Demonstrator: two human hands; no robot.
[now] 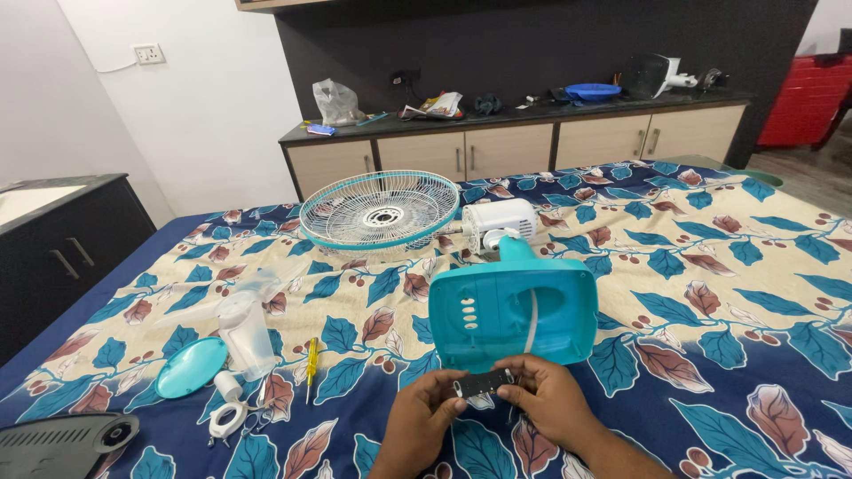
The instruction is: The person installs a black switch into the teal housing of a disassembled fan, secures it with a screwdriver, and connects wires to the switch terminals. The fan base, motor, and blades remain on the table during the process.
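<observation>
One black switch strip (484, 384) pinched between two hands: left (424, 411), right (548, 404).

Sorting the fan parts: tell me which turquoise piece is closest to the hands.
The turquoise fan base, standing just beyond both hands. The oval turquoise cover lies far to the left, and the turquoise-rimmed grille sits farther back.

Right of the teal fan base (512, 306) the leaf-print bedsheet (728, 293) lies bare as far as the far edge, so a hand could sweep there freely. Just behind the base, the white motor housing (499, 222) and wire fan guard (379, 211) block the way forward. The left side is crowded: clear fan blade (244, 328), teal round cap (191, 367), yellow screwdriver (311, 358), what look like small white fittings (229, 404), and a grey cover (67, 439) at the corner.
</observation>
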